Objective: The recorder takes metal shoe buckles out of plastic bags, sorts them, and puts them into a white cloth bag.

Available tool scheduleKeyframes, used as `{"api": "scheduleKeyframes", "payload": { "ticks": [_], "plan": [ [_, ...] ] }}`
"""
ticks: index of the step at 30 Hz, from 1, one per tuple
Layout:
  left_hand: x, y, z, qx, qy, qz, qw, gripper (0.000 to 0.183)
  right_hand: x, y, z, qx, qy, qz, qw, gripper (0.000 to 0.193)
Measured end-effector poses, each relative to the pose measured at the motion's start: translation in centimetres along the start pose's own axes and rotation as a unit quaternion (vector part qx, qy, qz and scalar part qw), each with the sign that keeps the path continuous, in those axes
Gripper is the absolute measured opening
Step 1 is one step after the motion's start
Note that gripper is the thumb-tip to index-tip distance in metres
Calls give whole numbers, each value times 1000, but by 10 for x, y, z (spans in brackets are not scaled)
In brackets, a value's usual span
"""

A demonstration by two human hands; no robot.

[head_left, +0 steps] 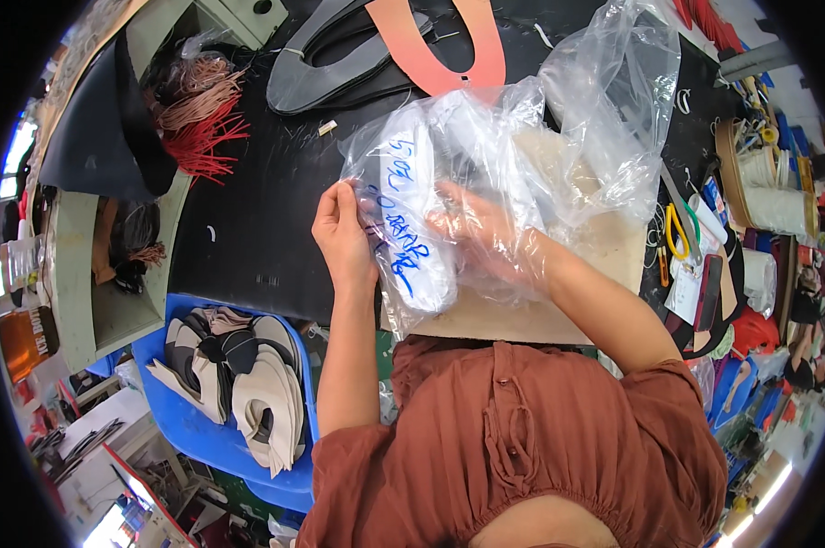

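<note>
A clear plastic bag (604, 110) spreads across the work table in front of me, with a white, wrapped-looking bundle (435, 274) inside its left part. Blue handwriting runs down the bundle's left side. My left hand (344, 233) pinches the bag's left edge between thumb and fingers. Within the clear plastic, my right hand (485, 233) grips the bundle's right side, its fingers curled and partly blurred by the film. Under the bag lies a beige board (522, 315) at the table's near edge. What the bundle contains is hidden.
Grey U-shaped pieces (303, 87) and a coral one (485, 64) lie at the table's far side. A blue bin (170, 393) with cut pieces stands left. Red and brown cords (202, 137) fill a shelf. Yellow-handled scissors (675, 233) and a phone (707, 292) lie right.
</note>
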State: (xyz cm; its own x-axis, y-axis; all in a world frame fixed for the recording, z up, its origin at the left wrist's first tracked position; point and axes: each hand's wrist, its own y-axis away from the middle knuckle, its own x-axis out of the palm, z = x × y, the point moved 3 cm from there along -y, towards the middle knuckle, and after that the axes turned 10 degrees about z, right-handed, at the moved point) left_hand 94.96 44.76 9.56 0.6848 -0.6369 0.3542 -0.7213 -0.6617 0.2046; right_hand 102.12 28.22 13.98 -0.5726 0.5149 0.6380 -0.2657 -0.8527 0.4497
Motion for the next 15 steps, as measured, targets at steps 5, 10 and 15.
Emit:
{"api": "scheduleKeyframes", "payload": {
  "ticks": [5,10,15],
  "plan": [
    [-8,4,-5,-6,-29,9,1000,21,-1,-7,0,74,7,23,997,59],
    [-11,1,-1,2,-73,5,997,23,1,-8,-5,9,-105,24,994,57],
    [-5,2,-6,19,-109,25,993,22,4,-3,6,-11,-71,0,997,61]
  ]
}}
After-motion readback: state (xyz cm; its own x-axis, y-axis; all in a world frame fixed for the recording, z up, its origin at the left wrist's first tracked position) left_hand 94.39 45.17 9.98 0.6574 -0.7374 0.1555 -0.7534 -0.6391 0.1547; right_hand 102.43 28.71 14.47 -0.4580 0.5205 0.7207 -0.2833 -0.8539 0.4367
